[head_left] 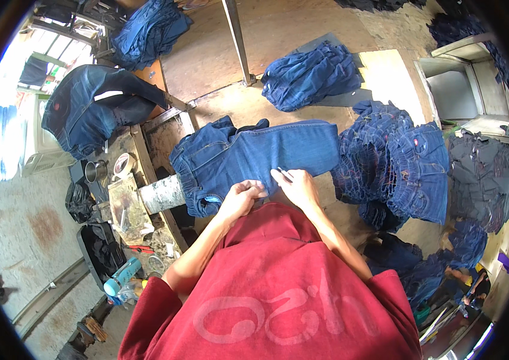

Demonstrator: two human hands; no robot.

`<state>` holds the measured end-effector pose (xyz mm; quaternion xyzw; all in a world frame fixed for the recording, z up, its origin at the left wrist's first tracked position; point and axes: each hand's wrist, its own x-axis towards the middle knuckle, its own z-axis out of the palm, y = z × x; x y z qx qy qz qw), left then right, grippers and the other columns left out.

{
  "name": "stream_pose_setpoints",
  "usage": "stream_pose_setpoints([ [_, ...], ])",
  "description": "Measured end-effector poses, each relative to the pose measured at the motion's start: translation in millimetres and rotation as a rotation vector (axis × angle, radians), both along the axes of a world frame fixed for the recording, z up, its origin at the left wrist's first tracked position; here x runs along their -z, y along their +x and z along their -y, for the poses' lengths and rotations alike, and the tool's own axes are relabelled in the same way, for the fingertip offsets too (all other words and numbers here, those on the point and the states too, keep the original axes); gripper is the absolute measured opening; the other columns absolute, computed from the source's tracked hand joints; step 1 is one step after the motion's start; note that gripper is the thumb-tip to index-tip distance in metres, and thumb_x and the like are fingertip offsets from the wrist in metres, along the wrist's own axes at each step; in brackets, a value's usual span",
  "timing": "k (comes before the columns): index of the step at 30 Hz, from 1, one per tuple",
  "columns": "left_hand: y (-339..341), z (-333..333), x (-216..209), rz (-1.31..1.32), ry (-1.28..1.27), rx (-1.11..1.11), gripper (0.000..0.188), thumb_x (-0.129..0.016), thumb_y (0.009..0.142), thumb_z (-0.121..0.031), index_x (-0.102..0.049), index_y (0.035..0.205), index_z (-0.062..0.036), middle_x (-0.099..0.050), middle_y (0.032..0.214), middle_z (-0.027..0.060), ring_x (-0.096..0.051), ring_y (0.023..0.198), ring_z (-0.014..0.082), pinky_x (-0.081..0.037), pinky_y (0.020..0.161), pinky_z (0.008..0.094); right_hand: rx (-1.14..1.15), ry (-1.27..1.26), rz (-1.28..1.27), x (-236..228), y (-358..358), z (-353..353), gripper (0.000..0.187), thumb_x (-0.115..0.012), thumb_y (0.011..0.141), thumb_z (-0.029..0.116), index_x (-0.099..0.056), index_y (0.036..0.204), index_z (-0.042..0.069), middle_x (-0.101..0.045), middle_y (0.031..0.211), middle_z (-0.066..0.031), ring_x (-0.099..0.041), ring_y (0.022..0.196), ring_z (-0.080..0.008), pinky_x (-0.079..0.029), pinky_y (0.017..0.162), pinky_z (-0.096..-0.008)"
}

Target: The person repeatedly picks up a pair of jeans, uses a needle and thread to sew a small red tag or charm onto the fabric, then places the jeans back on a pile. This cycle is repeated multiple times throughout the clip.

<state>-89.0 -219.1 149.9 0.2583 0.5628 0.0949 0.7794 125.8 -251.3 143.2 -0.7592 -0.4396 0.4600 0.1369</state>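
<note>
A pair of blue jeans lies in front of me, its gathered waistband to the left and a leg stretching to the right. My left hand is closed in a pinch at the near edge of the jeans; what its fingertips hold, if anything, is too small to make out. Beside it, to the right, my right hand has its fingers closed around a small dark slim tool, mostly hidden by the fingers. Both hands are close to the denim, in front of my red shirt.
A pale, mottled cylinder reaches the waistband from a cluttered bench with a tape roll and metal cup. Stacked denim lies right, with another pile beyond. A metal post stands at the back.
</note>
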Motion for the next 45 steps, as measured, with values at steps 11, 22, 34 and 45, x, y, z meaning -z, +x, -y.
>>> stream_pose_setpoints([
  [11, -9, 4, -17, 0.083, -0.093, -0.13, 0.013, -0.056, 0.11, -0.018, -0.06, 0.115, -0.0069, -0.081, 0.104, 0.0127, -0.037, 0.048, 0.0036, -0.026, 0.042, 0.0251, 0.041, 0.269, -0.13, 37, -1, 16, 0.041, -0.071, 0.103, 0.033, -0.064, 0.083, -0.001, -0.062, 0.068, -0.0175, -0.057, 0.061, -0.0303, -0.044, 0.063, -0.047],
  [22, 8, -1, -15, -0.123, 0.074, 0.049, 0.016, -0.067, 0.104, -0.019, -0.07, 0.104, -0.0036, -0.078, 0.094, 0.0067, -0.065, 0.076, 0.0098, -0.048, 0.069, 0.0254, 0.019, 0.279, -0.189, 19, 6, 16, 0.037, -0.069, 0.105, 0.027, -0.059, 0.082, -0.001, -0.053, 0.064, -0.0138, -0.047, 0.058, -0.0231, -0.041, 0.059, -0.0435],
  [34, 27, -3, -9, -0.232, 0.254, 0.181, 0.018, -0.071, 0.098, -0.017, -0.076, 0.089, -0.0025, -0.075, 0.087, 0.0047, -0.067, 0.079, 0.0114, -0.05, 0.075, 0.0264, -0.013, 0.328, -0.181, 17, 7, 18, 0.034, -0.071, 0.104, 0.022, -0.057, 0.081, 0.0, -0.055, 0.066, -0.0164, -0.049, 0.057, -0.0263, -0.041, 0.058, -0.0434],
  [45, -1, 0, -19, 0.018, -0.023, 0.007, 0.051, -0.058, 0.1, -0.006, -0.054, 0.15, 0.0031, -0.079, 0.113, 0.0132, -0.04, 0.053, 0.0016, -0.032, 0.045, 0.0217, 0.031, 0.245, -0.196, 7, 14, 17, 0.035, -0.066, 0.11, 0.028, -0.058, 0.087, 0.001, -0.06, 0.072, -0.0164, -0.059, 0.067, -0.0283, -0.048, 0.065, -0.0457],
])
